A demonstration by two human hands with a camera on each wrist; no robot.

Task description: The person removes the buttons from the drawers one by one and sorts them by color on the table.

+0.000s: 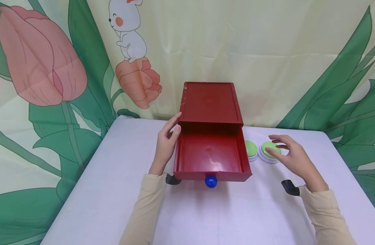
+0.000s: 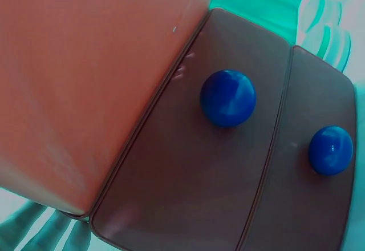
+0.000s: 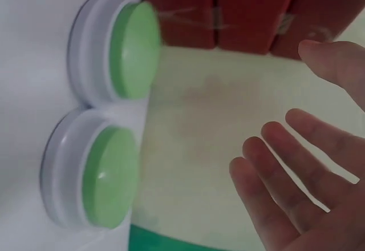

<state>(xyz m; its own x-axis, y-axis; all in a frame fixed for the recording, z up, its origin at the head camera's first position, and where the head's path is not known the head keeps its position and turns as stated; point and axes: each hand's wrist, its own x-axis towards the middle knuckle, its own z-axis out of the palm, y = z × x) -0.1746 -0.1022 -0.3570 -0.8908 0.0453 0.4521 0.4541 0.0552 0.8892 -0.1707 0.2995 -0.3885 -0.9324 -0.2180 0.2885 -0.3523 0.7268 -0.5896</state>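
A red drawer cabinet [image 1: 209, 102] stands on the table, its top drawer [image 1: 210, 149] pulled out so that the red inner floor shows. A blue round knob [image 1: 210, 181] is on that drawer's front. My left hand [image 1: 165, 144] rests against the cabinet's left side near the front edge, fingers extended. In the left wrist view, two lower drawer fronts [image 2: 171, 177] with blue knobs [image 2: 228, 98] appear closed. To the cabinet's right, my right hand [image 1: 292, 158] hovers with spread, slightly bent fingers, nothing between them. Below it lies a green-topped white push button [image 1: 268, 149].
A second green-topped button [image 1: 251, 149] sits between the first one and the cabinet, partly hidden by the drawer. The white tabletop [image 1: 120, 190] extends around. Behind it hangs a printed curtain [image 1: 251, 44] with tulips and a rabbit.
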